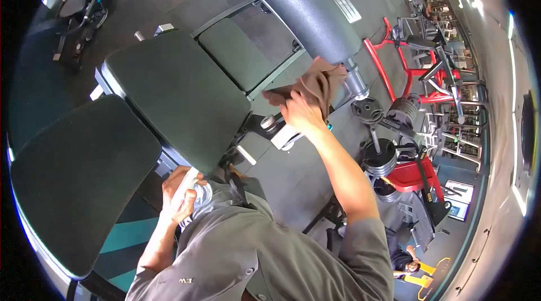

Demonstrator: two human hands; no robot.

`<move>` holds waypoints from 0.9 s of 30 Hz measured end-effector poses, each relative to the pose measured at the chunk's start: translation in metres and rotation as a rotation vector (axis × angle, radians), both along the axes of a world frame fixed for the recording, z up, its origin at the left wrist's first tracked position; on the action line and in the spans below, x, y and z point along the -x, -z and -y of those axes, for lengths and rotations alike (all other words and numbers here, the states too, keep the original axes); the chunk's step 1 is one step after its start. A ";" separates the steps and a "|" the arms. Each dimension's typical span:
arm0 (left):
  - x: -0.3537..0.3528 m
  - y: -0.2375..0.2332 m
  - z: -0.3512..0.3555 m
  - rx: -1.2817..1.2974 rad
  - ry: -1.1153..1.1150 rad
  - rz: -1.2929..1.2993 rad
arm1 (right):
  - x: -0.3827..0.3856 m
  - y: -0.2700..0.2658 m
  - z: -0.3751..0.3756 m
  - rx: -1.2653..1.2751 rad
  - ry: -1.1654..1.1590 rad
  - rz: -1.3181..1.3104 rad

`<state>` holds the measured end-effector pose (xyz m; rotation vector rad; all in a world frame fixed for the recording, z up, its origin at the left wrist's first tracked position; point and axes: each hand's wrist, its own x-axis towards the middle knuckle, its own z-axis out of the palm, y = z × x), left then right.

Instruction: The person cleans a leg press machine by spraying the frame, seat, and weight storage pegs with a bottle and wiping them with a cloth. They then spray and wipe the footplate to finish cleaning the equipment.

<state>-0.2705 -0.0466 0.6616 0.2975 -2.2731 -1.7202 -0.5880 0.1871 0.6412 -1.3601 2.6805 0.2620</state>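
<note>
My right hand (304, 114) is closed on a crumpled brown cloth (320, 84). The cloth lies against the lower end of a large dark padded roller (298, 8), near its metal end fitting (355, 82). Close to my body, my left hand (179, 193) grips a white and clear bottle (203, 195), partly hidden by my fingers and shirt; its top looks like a spray head. That hand is beside the lower edge of a dark green seat pad (177, 98). A second green pad (84, 182) adjoins it at the left.
A smaller pad (234, 53) sits within the machine's metal frame. To the right stand weight plates (378, 157), a red-framed machine (383, 70) and a red seat (411, 177). Another person (407, 261) is at the lower right. More equipment (81, 13) stands at the upper left.
</note>
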 end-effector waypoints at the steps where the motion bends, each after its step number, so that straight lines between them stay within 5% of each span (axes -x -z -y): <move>1: 0.001 0.001 0.001 0.005 0.017 -0.011 | 0.015 0.010 0.019 -0.201 0.155 0.107; 2: 0.002 0.000 0.001 -0.005 0.033 -0.016 | 0.024 0.019 0.034 -0.393 0.313 0.212; 5: 0.002 -0.001 0.006 0.003 0.051 -0.072 | 0.023 0.057 0.049 -0.599 0.041 0.240; 9: -0.005 0.005 0.015 -0.068 -0.019 -0.073 | -0.032 0.043 0.044 -0.012 0.242 0.312; 12: -0.008 0.011 0.023 -0.065 -0.047 -0.059 | -0.056 -0.006 0.027 0.744 0.917 1.085; 13: -0.009 0.015 0.024 -0.081 -0.054 -0.060 | -0.068 -0.022 0.023 0.927 1.274 1.191; 15: -0.008 0.022 0.026 -0.100 -0.070 -0.072 | -0.080 -0.052 0.001 1.089 1.596 1.181; 20: -0.002 0.026 0.029 -0.156 -0.074 -0.106 | -0.106 -0.196 -0.011 1.599 1.148 0.443; 23: 0.006 0.023 0.029 -0.181 -0.033 -0.080 | -0.086 -0.242 -0.032 1.697 0.897 -0.024; 25: 0.009 0.020 0.027 -0.183 0.006 -0.048 | -0.057 -0.237 -0.031 1.851 0.782 -0.042; 27: 0.014 0.020 0.025 -0.164 0.042 -0.069 | 0.008 -0.187 -0.064 0.949 0.780 -0.199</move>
